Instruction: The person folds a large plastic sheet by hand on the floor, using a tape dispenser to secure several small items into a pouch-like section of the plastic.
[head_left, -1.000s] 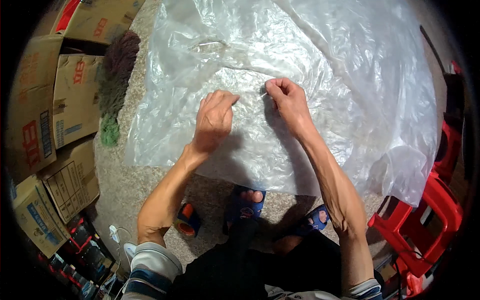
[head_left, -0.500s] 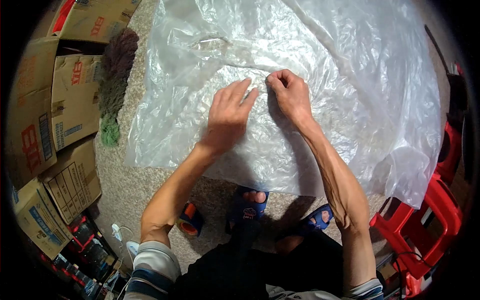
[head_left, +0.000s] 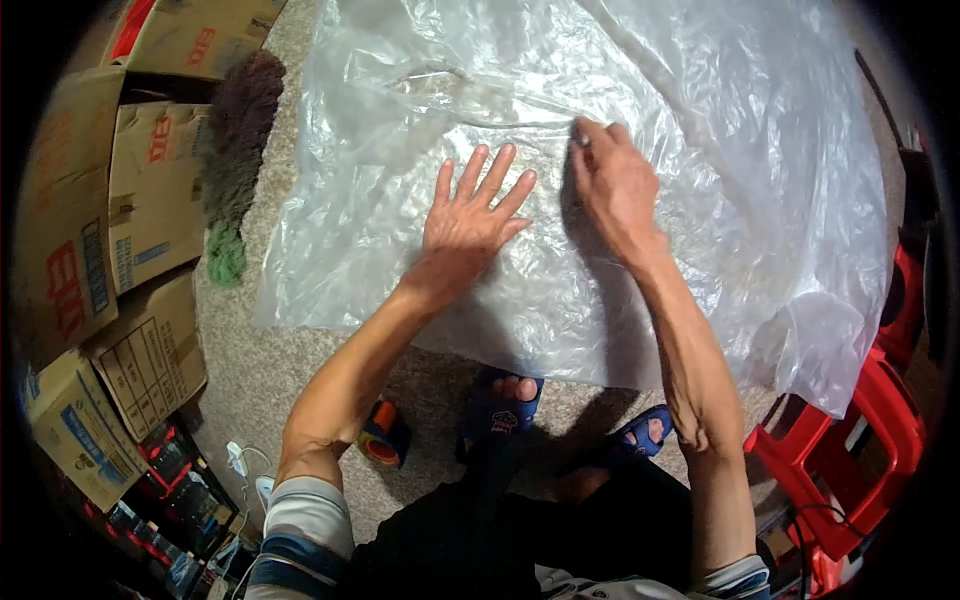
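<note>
A large crinkled sheet of clear plastic film (head_left: 700, 290) is spread over the floor in front of me. My left hand (head_left: 470, 215) rests on it with fingers spread and palm down. To its right, my right hand (head_left: 615, 185) has thumb and fingers pinched together on the plastic film. A long crease in the film runs from above my left hand toward those pinched fingertips. Just what lies between the fingertips is partly hidden by the hand.
Cardboard boxes (head_left: 155, 195) are stacked along the left, with a dark fluffy pile (head_left: 240, 140) beside them. A red plastic stool (head_left: 850, 450) stands at lower right. My feet in blue sandals (head_left: 505, 410) are at the film's near edge, by another sandal (head_left: 385, 435).
My right hand has moved right and slightly up, still pinched, and the crease now reaches farther right. My left hand's fingers have spread and flattened onto the film.
</note>
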